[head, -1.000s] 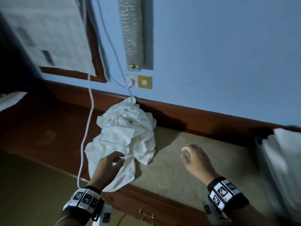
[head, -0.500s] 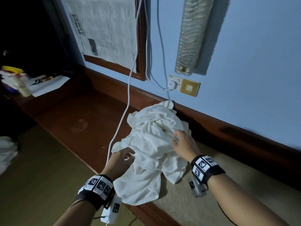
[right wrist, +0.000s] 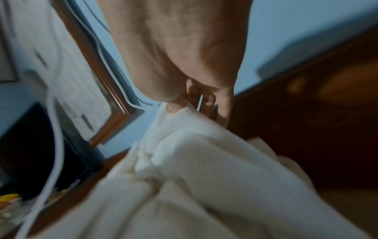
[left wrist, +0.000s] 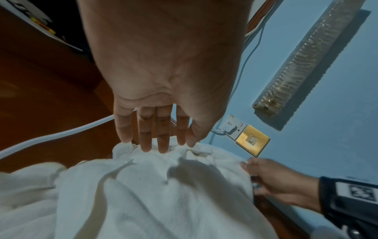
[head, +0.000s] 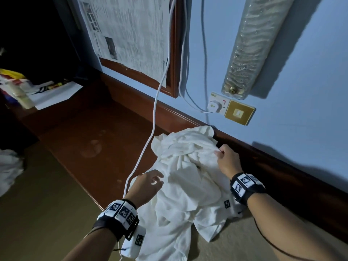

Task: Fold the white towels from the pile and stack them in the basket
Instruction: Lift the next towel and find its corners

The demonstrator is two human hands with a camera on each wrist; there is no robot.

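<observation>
A crumpled pile of white towels lies on the mat against the wooden skirting. My right hand pinches a fold of the top towel at the pile's far right side, thumb against fingers. My left hand hovers over the pile's left part with straight fingers pointing down, tips near the cloth. The left wrist view also shows the right hand at the towel's edge. No basket is in view.
A white cable hangs from the wall and runs down past the pile's left side. A wall socket with plug and a brass switch plate sit above the pile. Papers and bottles lie far left on the wooden ledge.
My right hand moved from the open mat onto the pile and took a fold of towel between its fingers, lifting it a little. My left hand stayed over the pile's left part.
</observation>
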